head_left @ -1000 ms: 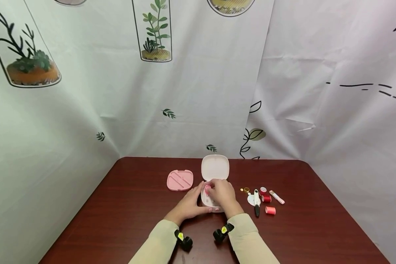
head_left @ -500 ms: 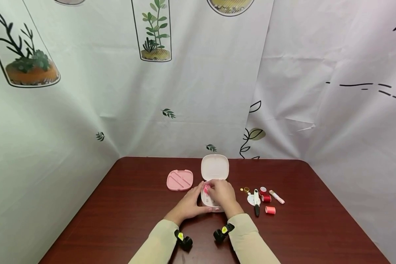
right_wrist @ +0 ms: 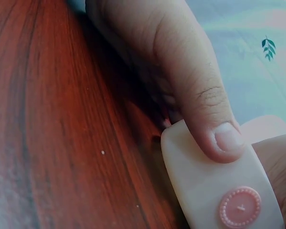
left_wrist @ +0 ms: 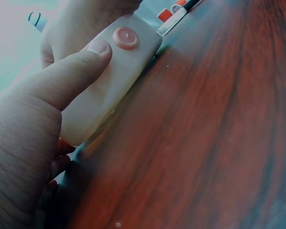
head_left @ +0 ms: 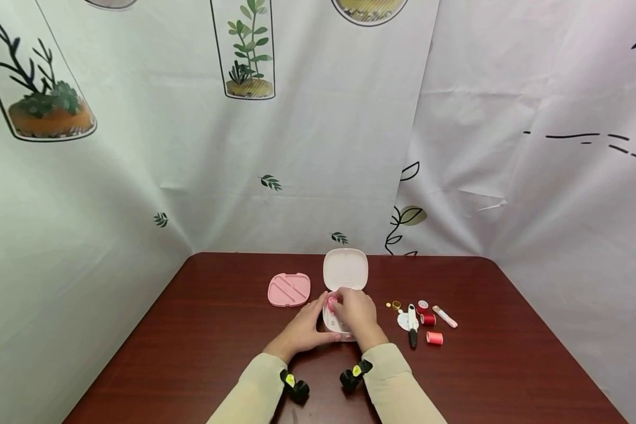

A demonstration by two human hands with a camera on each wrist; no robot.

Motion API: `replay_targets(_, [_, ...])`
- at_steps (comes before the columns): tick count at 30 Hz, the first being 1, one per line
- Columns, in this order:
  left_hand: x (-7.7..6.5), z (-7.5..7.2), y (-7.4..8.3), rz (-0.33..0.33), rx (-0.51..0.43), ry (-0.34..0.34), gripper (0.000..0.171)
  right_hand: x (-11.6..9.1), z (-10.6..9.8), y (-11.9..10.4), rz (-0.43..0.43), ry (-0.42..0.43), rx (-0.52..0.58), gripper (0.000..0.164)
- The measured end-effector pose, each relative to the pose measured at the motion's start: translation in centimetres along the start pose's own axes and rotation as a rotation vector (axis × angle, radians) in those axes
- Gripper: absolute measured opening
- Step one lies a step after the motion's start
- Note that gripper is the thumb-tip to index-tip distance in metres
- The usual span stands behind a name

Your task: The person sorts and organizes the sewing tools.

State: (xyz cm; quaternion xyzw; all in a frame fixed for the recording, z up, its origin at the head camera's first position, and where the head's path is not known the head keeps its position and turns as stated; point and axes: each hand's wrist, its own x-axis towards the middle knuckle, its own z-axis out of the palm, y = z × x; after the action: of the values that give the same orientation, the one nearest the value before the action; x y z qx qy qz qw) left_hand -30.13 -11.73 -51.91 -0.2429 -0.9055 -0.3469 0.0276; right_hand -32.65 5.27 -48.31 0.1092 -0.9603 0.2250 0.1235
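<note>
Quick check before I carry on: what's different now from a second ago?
Very little: the right sleeve and its wrist camera have shifted slightly left. The right hand stays at the pink piece in the case; I see nothing newly gripped or released. The left hand still holds the case; the pink tray stays put.
</note>
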Motion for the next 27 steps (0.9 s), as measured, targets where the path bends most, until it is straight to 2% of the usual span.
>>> replay_targets(6, [-0.1, -0.1, 0.2, -0.003, -0.004, 0.001, 0.109, 0.0, 0.1, 0.1, -0.006, 0.010, 0.042, 0.018])
replay_targets(13, [0.0, 0.0, 0.3, -0.004, -0.004, 0.003, 0.108, -0.2, -0.4, 0.0, -0.018, 0.013, 0.043, 0.018])
replay_targets(18, [0.1, 0.0, 0.3, -0.009, -0.002, -0.001, 0.110, -0.2, -1.5, 0.3, -0.057, 0.063, 0.107, 0.020])
replay_targets(27, [0.1, 0.1, 0.0, -0.039, -0.011, -0.014, 0.111, -0.4, -3.4, 3.3, -0.104, 0.161, 0.195, 0.018])
